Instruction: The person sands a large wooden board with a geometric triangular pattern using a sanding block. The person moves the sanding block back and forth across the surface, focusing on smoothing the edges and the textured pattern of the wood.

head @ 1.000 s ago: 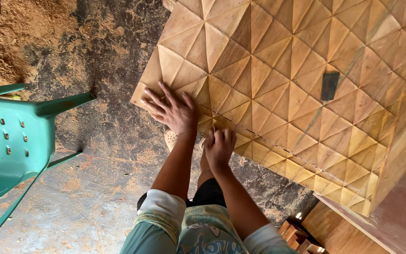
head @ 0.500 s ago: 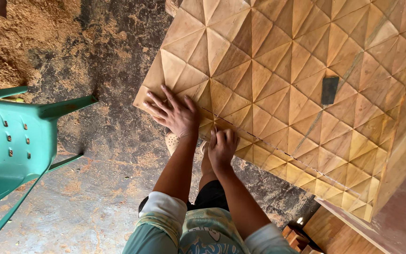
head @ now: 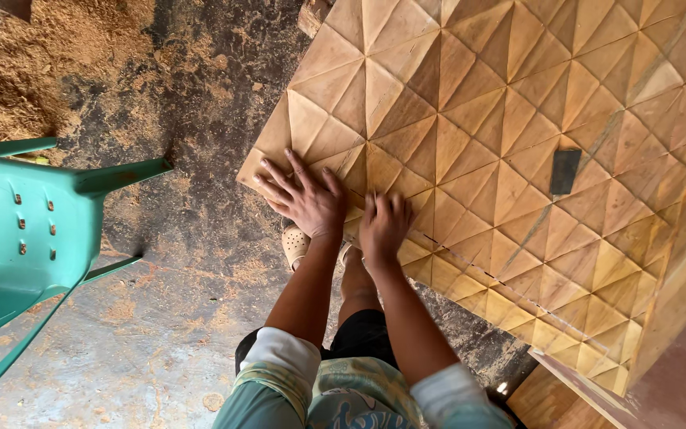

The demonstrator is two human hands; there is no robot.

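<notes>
Wooden faceted panel (head: 510,135): my right hand (head: 384,225) has slid upward beside my left hand (head: 305,199), both near its lower-left corner, fingers spread flat, grasping nothing.

Head view, looking down on a carved wooden panel (head: 502,143) patterned with raised triangular facets, set at a slant over a dusty concrete floor (head: 160,318). Left hand (head: 305,199) pressed flat near the panel's lower left corner, fingers spread and pointing toward the upper left. Right hand (head: 385,225) just beside it, palm down on the facets close to the near edge, fingers together. Small dark rectangular block (head: 565,171) resting on the panel, well apart from both hands. Pale perforated sandal (head: 294,244) visible below the panel edge, between the forearms. Green plastic chair (head: 25,230) at left; sawdust heap (head: 33,71) at upper left.
</notes>
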